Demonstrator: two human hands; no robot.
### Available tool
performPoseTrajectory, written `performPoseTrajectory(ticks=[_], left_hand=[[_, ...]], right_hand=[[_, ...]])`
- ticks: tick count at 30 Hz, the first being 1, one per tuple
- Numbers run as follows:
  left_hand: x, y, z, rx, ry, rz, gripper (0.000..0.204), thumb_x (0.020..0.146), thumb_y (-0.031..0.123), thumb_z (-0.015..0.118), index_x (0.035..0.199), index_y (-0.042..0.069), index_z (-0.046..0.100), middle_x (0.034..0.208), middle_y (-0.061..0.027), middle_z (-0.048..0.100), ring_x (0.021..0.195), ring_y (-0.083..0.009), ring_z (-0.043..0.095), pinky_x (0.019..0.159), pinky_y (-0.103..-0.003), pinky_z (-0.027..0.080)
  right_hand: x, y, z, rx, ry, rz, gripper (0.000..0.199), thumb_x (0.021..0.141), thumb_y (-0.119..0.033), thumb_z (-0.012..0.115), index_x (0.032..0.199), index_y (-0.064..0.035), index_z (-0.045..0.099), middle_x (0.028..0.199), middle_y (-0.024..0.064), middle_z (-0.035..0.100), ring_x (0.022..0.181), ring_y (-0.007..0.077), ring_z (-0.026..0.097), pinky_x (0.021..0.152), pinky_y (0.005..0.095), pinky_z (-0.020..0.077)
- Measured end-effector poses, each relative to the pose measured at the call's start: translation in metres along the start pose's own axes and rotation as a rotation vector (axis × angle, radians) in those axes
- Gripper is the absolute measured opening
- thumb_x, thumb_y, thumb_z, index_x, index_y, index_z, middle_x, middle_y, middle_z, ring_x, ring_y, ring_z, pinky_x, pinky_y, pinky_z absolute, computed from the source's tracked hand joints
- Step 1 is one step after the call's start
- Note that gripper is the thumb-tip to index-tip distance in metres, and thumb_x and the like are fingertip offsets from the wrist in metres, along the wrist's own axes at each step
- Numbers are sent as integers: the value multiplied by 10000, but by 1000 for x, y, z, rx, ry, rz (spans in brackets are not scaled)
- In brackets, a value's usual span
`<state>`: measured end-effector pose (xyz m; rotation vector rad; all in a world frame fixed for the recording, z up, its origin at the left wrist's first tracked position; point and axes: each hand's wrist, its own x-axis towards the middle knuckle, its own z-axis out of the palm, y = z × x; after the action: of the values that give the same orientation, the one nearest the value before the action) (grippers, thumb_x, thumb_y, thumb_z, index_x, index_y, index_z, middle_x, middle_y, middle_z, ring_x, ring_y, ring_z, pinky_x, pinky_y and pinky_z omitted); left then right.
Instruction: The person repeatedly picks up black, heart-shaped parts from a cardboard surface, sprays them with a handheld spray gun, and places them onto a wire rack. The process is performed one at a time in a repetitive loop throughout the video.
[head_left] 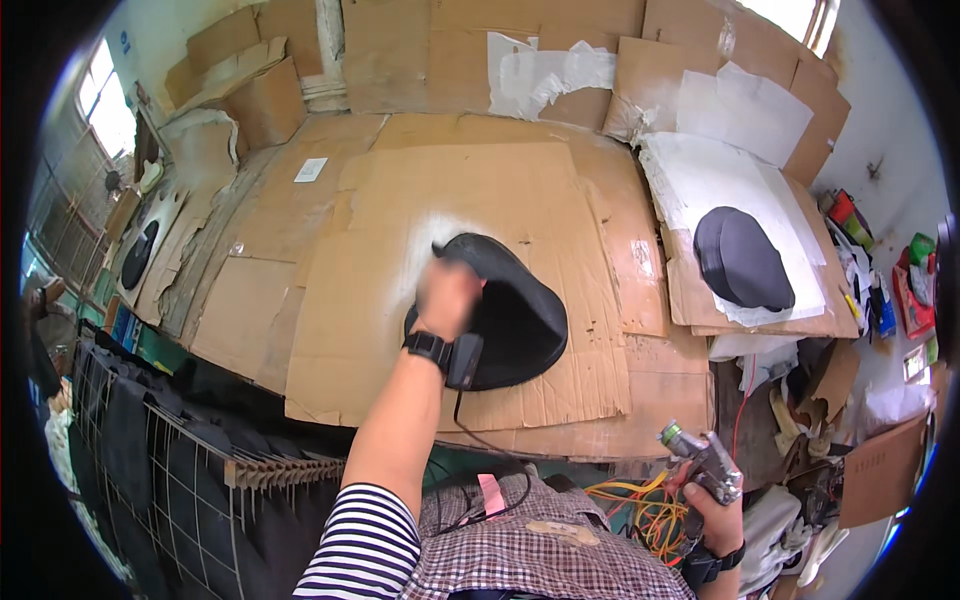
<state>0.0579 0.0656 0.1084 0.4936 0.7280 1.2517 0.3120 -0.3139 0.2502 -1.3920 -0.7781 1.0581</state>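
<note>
Handling one spray gun (717, 470), one pad (525, 315)

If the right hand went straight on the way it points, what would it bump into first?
The near edge of the flat tan cardboard work surface, probably. But the right hand, holding a shiny grey gun-shaped tool, might pass above it; height is unclear.

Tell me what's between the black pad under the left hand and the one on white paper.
The head view shows cardboard sheets, a shiny patch, then the white paper's margin.
</note>
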Motion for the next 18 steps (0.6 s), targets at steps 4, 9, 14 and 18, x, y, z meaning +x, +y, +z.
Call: performPoseTrajectory(ticks=[4,9,14,18], left_hand=[[9,57,71,-157,-160,182,322,779,-96,483,1049,77,456,924,-78,565,857,-224,587,784,-438,515],[-35,130,118,-280,-301,345,306,778,-77,479,1045,71,497,930,-72,591,852,-214,594,798,-385,515],[-106,166,105,-312,-250,459,266,779,-74,480,1007,57,521,916,-73,599,856,-216,606,796,-377,517],[-148,193,54,-338,-54,586,328,772,-84,464,1064,57,511,934,-81,596,862,-219,613,780,-370,524]], right_hand=[[11,12,-4,-89,-128,16,502,732,-55,695,1183,28,491,849,80,608,791,155,602,723,279,492],[25,16,-1,-97,-219,38,495,732,-33,684,1185,31,495,851,72,609,791,151,601,713,264,483],[42,23,8,-74,-339,21,483,722,-35,682,1167,29,505,835,80,610,772,152,601,714,288,501],[50,25,17,-212,-473,135,452,801,-44,623,1229,-5,482,905,56,602,817,148,572,773,292,473]])
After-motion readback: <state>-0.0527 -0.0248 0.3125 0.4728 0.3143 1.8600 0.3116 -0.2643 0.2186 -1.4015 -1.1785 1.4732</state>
